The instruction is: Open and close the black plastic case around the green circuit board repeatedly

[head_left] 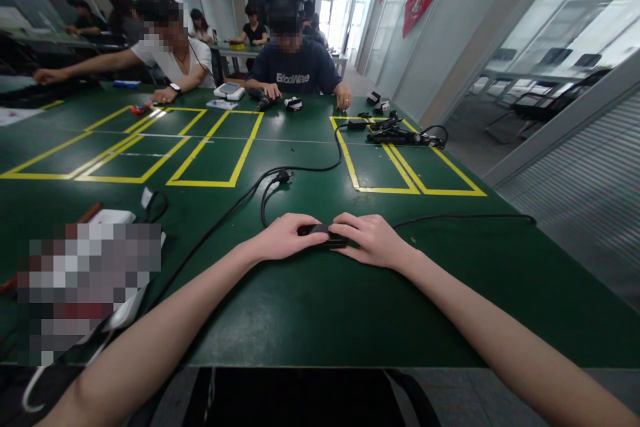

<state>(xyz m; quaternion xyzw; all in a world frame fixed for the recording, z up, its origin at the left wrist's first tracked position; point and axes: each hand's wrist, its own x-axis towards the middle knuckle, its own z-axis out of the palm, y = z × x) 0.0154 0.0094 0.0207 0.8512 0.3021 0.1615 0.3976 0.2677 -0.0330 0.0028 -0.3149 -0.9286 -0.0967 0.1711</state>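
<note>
A black power adapter (pixel 331 236) lies on the green table (pixel 270 327) in front of me, partly covered by my fingers. My left hand (pixel 291 236) grips its left end, thumb and fingers around it. From the other side my right hand (pixel 371 237) closes on its right end. A short cord with a black plug (pixel 283 177) loops out beyond my left hand. Past my right hand, a thin black cable (pixel 465 217) runs to the right.
A long black cord (pixel 240 200) crosses the table from lower left to the far side. Bundled black cables (pixel 400 137) lie at far right, near yellow tape rectangles. At left is a blurred stack of things (pixel 90 280). A co-worker (pixel 295 67) sits opposite, hands by a drill (pixel 265 102).
</note>
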